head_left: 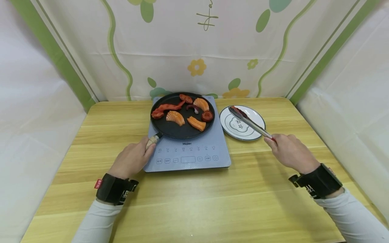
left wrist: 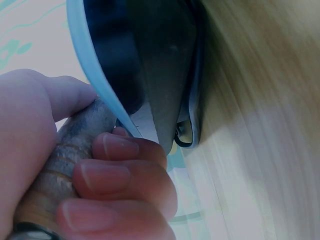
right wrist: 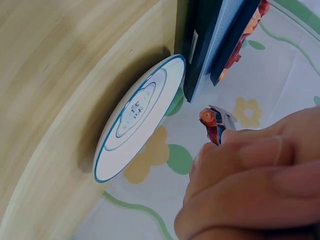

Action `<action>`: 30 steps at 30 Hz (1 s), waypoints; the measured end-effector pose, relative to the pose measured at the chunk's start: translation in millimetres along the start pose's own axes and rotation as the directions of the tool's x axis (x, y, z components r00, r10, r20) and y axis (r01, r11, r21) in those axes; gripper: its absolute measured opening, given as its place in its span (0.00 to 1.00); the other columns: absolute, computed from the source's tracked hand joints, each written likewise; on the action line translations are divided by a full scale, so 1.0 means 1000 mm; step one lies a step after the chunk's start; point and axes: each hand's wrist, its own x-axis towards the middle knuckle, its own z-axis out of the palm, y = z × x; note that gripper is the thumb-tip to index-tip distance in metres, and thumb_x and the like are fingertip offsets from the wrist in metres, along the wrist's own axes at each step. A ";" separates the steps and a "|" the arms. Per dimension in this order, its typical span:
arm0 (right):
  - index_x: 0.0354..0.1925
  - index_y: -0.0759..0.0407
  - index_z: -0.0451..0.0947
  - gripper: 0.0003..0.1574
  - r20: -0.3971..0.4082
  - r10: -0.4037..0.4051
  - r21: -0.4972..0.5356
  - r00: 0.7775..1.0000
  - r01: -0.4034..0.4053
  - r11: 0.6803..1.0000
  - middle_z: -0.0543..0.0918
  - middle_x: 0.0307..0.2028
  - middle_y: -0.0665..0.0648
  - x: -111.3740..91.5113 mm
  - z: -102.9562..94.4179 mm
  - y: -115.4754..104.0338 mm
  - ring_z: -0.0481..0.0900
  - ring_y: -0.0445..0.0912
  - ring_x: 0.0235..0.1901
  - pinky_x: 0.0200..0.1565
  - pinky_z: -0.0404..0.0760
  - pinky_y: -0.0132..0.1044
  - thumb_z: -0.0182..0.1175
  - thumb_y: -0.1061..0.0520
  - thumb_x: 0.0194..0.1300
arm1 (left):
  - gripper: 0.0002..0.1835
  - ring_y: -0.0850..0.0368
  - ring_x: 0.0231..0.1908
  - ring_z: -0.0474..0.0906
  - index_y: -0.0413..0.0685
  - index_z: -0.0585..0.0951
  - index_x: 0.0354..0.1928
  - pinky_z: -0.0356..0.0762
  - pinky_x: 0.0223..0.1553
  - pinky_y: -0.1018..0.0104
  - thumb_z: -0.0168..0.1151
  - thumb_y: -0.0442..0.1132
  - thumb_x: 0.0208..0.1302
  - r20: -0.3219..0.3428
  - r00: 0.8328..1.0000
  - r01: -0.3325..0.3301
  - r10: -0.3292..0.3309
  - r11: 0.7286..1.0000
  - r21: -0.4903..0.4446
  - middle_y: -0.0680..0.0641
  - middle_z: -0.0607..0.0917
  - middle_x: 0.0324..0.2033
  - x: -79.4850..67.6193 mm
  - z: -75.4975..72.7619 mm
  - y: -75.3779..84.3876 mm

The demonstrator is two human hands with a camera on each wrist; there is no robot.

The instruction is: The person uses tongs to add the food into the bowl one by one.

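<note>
My left hand (head_left: 131,158) grips the wooden handle (head_left: 153,140) of a round black frying pan (head_left: 173,132). In the left wrist view the fingers (left wrist: 112,175) curl round that handle. The pan holds several food pieces, among them a long red strip (head_left: 165,108), orange salmon-like slices (head_left: 175,117) and a purple-and-white piece (head_left: 193,108). My right hand (head_left: 293,153) holds metal tongs (head_left: 253,125), their tips above a white plate (head_left: 228,126). Something reddish (right wrist: 207,118) shows at the tong tips; whether it is food or part of the tongs I cannot tell.
Beneath the pan is a grey Haier induction cooker (head_left: 194,163) with touch buttons along its front. The plate stands right of it on a wooden table (head_left: 188,206). A patterned white cloth (head_left: 170,40) rises behind the table, and pale cloth walls flank both sides.
</note>
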 end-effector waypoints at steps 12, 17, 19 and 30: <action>0.28 0.56 0.70 0.30 0.011 -0.019 0.004 1.000 0.019 1.000 0.59 0.17 0.48 -0.002 -0.003 -0.010 0.58 0.42 0.14 0.18 0.58 0.34 0.37 0.38 0.76 | 0.20 0.54 0.27 0.72 0.48 0.69 0.51 0.64 0.25 0.64 0.43 0.56 0.74 -0.002 1.000 0.001 -0.001 1.000 0.003 0.47 0.74 0.25 0.000 0.000 0.000; 0.29 0.56 0.71 0.29 0.010 -0.026 -0.001 1.000 0.026 1.000 0.59 0.17 0.48 -0.003 -0.005 -0.014 0.58 0.42 0.14 0.18 0.57 0.34 0.38 0.39 0.77 | 0.19 0.54 0.26 0.72 0.48 0.69 0.50 0.63 0.24 0.64 0.43 0.56 0.74 -0.007 1.000 -0.003 0.003 1.000 0.002 0.47 0.74 0.25 -0.001 0.000 0.000; 0.29 0.56 0.71 0.28 0.006 -0.034 -0.005 0.999 0.034 0.999 0.59 0.17 0.49 -0.003 -0.005 -0.015 0.58 0.42 0.14 0.19 0.57 0.34 0.38 0.39 0.77 | 0.19 0.54 0.26 0.72 0.48 0.69 0.51 0.63 0.25 0.64 0.43 0.56 0.74 -0.008 1.000 0.000 0.001 1.000 0.003 0.47 0.74 0.25 -0.001 0.000 0.001; 0.33 0.56 0.72 0.28 -0.002 -0.075 -0.005 0.997 0.075 0.997 0.59 0.17 0.48 -0.005 -0.009 -0.025 0.58 0.41 0.14 0.18 0.57 0.33 0.38 0.40 0.77 | 0.19 0.54 0.26 0.72 0.48 0.69 0.50 0.63 0.25 0.64 0.42 0.56 0.75 0.001 1.000 0.003 -0.003 1.000 0.000 0.47 0.73 0.24 -0.001 -0.001 0.001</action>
